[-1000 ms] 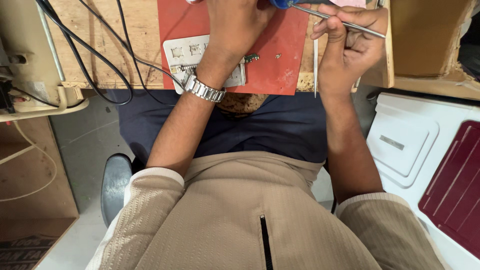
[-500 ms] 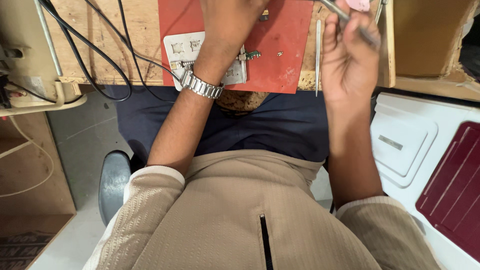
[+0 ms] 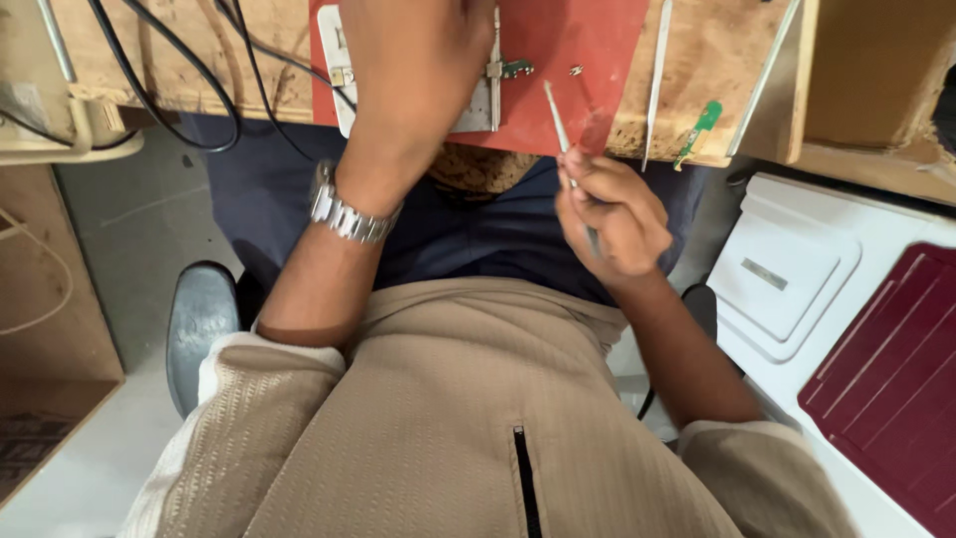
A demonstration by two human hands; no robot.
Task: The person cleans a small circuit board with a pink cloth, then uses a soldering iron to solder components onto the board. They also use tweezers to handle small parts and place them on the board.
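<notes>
Seen from above, the right hand (image 3: pixel 609 214) is closed around slim metal tweezers (image 3: pixel 560 125), tips angled over a red work mat (image 3: pixel 588 60). The left hand (image 3: pixel 418 70), wearing a steel wristwatch (image 3: pixel 344 211), lies flat on a pale opened device (image 3: pixel 344 70) on that mat. A second pair of tweezers (image 3: pixel 657 75) and a small green circuit board (image 3: pixel 697 130) lie on the wooden bench (image 3: pixel 717 50). Black cables (image 3: pixel 189 90) trail left.

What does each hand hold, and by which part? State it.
The right hand grips thin metal tweezers by their rear end, tips toward the red mat. The left hand presses down on a white device, grasping nothing visible.
</notes>
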